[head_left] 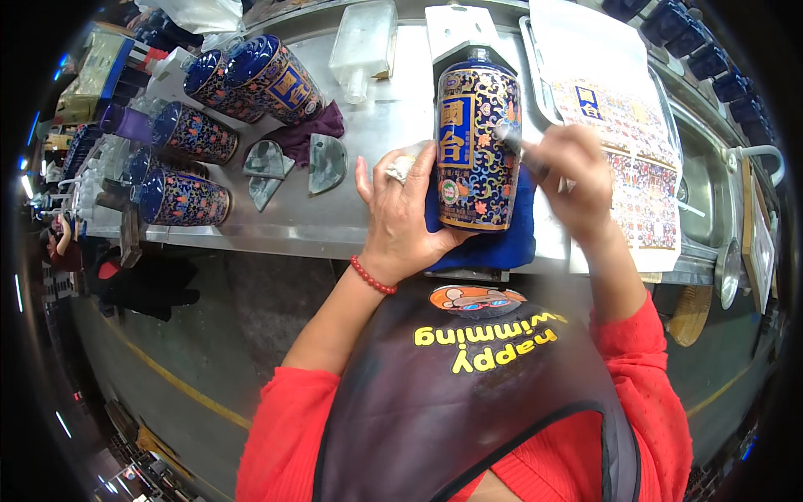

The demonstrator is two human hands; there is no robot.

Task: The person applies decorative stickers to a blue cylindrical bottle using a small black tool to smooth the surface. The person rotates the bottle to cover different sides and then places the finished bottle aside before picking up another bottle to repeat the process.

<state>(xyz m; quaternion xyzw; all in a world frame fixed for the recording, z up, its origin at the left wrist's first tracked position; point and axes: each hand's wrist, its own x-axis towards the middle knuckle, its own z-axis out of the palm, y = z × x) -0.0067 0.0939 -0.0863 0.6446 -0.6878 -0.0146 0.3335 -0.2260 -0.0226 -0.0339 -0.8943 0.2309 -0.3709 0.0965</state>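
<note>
head view: person at a steel worktable (335, 226), both forearms in from below, red sleeves, dark apron.
bottle: blue ceramic bottle (477, 151) with gold floral pattern, lying on its side on a blue cloth (510, 243) at the table's near edge, neck pointing away from the person.
left hand: left hand (401, 217) laid on the bottle's left side near its base, fingers spread flat against it, thumb under the bottom edge; steadying grip, not a closed fist. Small pale wad (401, 167) sits at the fingers, cannot tell what it is. Red bead bracelet (370, 276) on the wrist.
right hand: right hand (569, 180) at the bottle's right side, fingers pinched shut on a thin dark tool (519, 146), blurred; tip touches the bottle's surface.
sheet: printed label sheet (627, 142) just right of the bottle, partly under the right hand.
left of table: several matching blue bottles (192, 134) lying together, well apart from the hands.
middle: grey shaped pieces (326, 163) and a purple rag (314, 130) between the bottle group and the left hand.
far edge: clear glass bottle (364, 42) lying beyond.
right: sink (711, 184) past the sheet.
</note>
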